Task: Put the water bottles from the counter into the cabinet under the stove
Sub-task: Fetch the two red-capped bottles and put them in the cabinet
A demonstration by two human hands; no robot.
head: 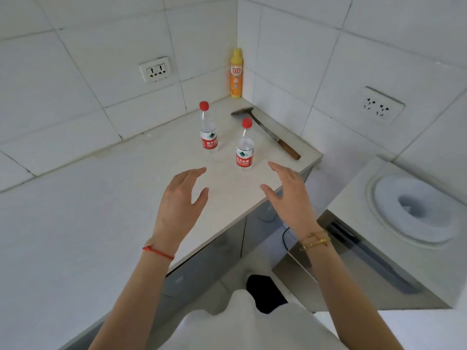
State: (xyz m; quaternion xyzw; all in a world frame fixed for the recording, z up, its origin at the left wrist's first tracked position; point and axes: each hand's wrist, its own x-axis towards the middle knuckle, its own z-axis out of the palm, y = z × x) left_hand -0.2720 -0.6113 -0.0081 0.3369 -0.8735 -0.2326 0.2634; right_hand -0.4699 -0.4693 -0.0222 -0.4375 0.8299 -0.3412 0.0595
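Note:
Two clear water bottles with red caps and red labels stand upright on the white counter (106, 198). The left bottle (208, 130) is farther back; the right bottle (245, 147) is nearer the counter's front corner. My left hand (180, 198) hovers above the counter, fingers straight, a short way in front of the left bottle. My right hand (290, 195) is held open just right of and below the right bottle, touching nothing. Grey cabinet doors (207, 263) show below the counter edge.
A yellow-orange detergent bottle (236, 74) stands in the tiled corner. A spatula with a wooden handle (267, 132) lies behind the right bottle. To the right sits a lower white unit with a round opening (414, 210). Wall sockets (154, 69) are on both walls.

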